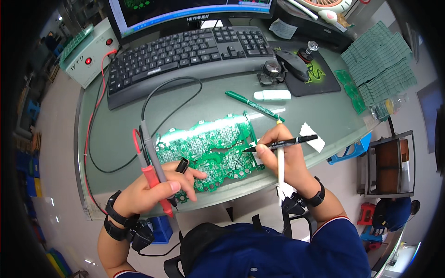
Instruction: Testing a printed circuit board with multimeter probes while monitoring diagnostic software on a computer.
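Observation:
A green circuit board panel with white printed markings lies near the desk's front edge. My left hand is closed around a red test probe and a grey-black test probe. A black pen cap also sits between its fingers, which rest over the board's near left part. My right hand grips a black marker, its tip at the board's right part, beside a dark scribbled mark. A slim white stick with a yellowish end is held in the same hand.
Beyond the board lie a green pen and a white-capped stick. A black keyboard, a mouse and a monitor stand farther back. Stacked green boards are at right. A tester box with probe cables stands at left.

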`<state>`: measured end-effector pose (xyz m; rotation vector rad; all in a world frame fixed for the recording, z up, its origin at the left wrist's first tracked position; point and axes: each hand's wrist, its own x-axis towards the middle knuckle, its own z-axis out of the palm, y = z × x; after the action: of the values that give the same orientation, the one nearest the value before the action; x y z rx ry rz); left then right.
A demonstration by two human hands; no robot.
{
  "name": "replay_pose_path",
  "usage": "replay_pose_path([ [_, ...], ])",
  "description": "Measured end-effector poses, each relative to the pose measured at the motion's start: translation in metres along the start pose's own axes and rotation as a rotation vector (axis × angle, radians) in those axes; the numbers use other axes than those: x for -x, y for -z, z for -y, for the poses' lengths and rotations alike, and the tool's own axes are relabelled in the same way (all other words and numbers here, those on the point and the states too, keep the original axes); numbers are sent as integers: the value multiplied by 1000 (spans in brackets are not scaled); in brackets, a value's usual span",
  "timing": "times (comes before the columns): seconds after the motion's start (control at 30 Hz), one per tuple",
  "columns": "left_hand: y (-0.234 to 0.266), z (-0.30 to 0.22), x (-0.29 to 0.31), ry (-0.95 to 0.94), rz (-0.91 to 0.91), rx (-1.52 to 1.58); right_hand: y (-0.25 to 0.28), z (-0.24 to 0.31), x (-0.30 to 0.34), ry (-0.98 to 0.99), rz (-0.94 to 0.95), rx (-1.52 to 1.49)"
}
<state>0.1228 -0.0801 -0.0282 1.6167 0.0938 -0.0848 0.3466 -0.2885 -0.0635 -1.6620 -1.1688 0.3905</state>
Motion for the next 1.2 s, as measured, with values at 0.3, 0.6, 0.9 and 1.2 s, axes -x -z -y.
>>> replay_pose_path([
  [0.3,17,1,-8,-12,-349,326,10,11,-40,125,144,432],
  [0.6,24,8,-12,55,-401,385,4,32,-54,-66,215,107],
  [0.9,48,-30,10,-160,-382,500,-2,80,-73,-105,312,-685],
  [1.2,20,-47,3,-469,-116,787,-50,73,-74,-261,391,-856],
])
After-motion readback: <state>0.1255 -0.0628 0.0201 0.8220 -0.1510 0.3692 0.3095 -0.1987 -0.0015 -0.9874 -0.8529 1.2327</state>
